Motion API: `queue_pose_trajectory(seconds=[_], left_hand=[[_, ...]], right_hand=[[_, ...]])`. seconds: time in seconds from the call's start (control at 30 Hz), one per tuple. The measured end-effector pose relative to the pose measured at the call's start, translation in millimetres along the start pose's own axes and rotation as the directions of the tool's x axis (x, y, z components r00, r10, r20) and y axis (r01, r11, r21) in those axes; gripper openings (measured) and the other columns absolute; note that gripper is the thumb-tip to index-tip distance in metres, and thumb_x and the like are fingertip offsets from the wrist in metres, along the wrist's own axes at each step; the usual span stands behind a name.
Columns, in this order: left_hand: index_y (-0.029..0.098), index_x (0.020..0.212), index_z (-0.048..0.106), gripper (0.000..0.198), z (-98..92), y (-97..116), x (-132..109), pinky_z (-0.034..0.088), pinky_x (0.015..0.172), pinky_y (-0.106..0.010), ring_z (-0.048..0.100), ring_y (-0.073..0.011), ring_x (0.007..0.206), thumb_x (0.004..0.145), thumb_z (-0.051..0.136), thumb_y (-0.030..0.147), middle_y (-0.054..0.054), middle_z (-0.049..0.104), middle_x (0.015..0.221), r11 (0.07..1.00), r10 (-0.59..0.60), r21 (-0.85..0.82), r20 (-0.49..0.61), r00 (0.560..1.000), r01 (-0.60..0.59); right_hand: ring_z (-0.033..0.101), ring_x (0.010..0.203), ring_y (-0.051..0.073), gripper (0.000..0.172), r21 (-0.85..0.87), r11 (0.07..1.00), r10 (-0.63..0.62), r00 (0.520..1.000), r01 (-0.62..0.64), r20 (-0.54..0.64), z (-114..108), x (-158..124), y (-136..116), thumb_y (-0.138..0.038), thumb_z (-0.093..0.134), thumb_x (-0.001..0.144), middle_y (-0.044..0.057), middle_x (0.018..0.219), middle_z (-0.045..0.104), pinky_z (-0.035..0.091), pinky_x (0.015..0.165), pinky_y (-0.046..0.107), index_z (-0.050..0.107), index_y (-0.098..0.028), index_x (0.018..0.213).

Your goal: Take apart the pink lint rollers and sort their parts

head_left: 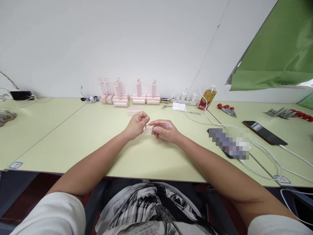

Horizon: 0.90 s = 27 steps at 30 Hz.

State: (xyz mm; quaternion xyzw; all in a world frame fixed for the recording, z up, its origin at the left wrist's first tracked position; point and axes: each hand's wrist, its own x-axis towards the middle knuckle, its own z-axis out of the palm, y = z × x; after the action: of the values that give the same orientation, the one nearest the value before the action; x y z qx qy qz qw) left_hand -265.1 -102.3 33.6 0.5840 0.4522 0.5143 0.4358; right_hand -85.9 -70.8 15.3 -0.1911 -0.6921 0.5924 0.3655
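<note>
A clear tube with pinkish ends (149,128), much like the lint roller handles at the wall, lies sideways between my hands just above the table. My right hand (166,131) is wrapped around it, with the thumb below and the index finger stretched along the top. My left hand (137,126) is closed at the tube's left end, its thumb and index finger pressed together; the fingers partly hide that end. Behind my left hand, a thin clear pinkish piece (132,113) lies on the table.
Several pink lint rollers (121,100) stand along the wall. Scissors (166,106), white paper (179,106), a power strip (190,102) and a drink bottle (207,97) are to their right. Further right lie red-handled tools (227,110), phones (265,133) and white cables (267,153).
</note>
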Motion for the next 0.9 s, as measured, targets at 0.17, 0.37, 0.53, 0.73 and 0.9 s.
queue_pose_trajectory(seconds=[0.17, 0.37, 0.53, 0.73, 0.9], left_hand=[[0.021, 0.080, 0.044, 0.043, -2.5, -3, -1, 0.025, 0.035, -0.019, 0.033, -0.0052, 0.036, 0.078, 0.067, 0.057, 0.009, 0.045, 0.049, 0.998, 0.012, -0.064, 0.092, 0.996, -0.007], [0.020, 0.079, 0.046, 0.042, -2.4, -6, 0, 0.033, 0.041, -0.021, 0.040, -0.0065, 0.042, 0.083, 0.062, 0.058, 0.007, 0.046, 0.054, 0.980, 0.199, 0.016, -0.005, 0.980, -0.199], [0.020, 0.082, 0.048, 0.030, 2.0, -13, -3, 0.041, 0.049, -0.023, 0.050, -0.0083, 0.048, 0.094, 0.052, 0.047, 0.005, 0.050, 0.064, 0.856, 0.482, 0.291, -0.152, 0.863, -0.427], [0.020, 0.090, 0.051, 0.015, 0.4, -16, -9, 0.042, 0.056, -0.022, 0.054, -0.0085, 0.056, 0.099, 0.043, 0.029, 0.001, 0.059, 0.074, 0.475, 0.794, 0.636, -0.013, 0.608, -0.608], [0.020, 0.097, 0.054, 0.017, -5.3, -18, -5, 0.037, 0.051, -0.022, 0.051, -0.0102, 0.055, 0.100, 0.040, 0.029, 0.001, 0.054, 0.068, 0.221, 0.837, 0.742, 0.189, 0.514, -0.633]], right_hand=[[0.062, 0.051, 0.013, 0.037, 0.044, 0.999, -0.029, 0.998, 0.026, 0.062, 0, 0, 5, -0.043, 0.072, 0.077, 0.002, 0.069, 0.070, 0.052, 0.050, 0.028, 0.072, -0.016, 0.103], [0.063, 0.050, 0.014, 0.040, 0.113, 0.994, -0.001, 1.000, 0.002, -0.011, 9, 0, 6, -0.046, 0.073, 0.076, 0.002, 0.067, 0.070, 0.052, 0.049, 0.029, 0.071, -0.017, 0.103], [0.062, 0.047, 0.015, 0.045, 0.239, 0.970, 0.073, 0.992, -0.046, -0.105, 14, 2, 4, -0.051, 0.074, 0.073, 0.001, 0.063, 0.069, 0.051, 0.045, 0.028, 0.069, -0.016, 0.100], [0.057, 0.040, 0.014, 0.045, 0.314, 0.946, 0.125, 0.985, -0.083, -0.117, 15, 1, -6, -0.055, 0.069, 0.076, 0.000, 0.058, 0.067, 0.047, 0.037, 0.026, 0.067, -0.015, 0.097], [0.052, 0.035, 0.012, 0.041, 0.386, 0.904, 0.249, 0.960, -0.182, -0.129, 17, 4, -6, -0.057, 0.063, 0.082, -0.001, 0.054, 0.063, 0.044, 0.034, 0.025, 0.064, -0.017, 0.089]])
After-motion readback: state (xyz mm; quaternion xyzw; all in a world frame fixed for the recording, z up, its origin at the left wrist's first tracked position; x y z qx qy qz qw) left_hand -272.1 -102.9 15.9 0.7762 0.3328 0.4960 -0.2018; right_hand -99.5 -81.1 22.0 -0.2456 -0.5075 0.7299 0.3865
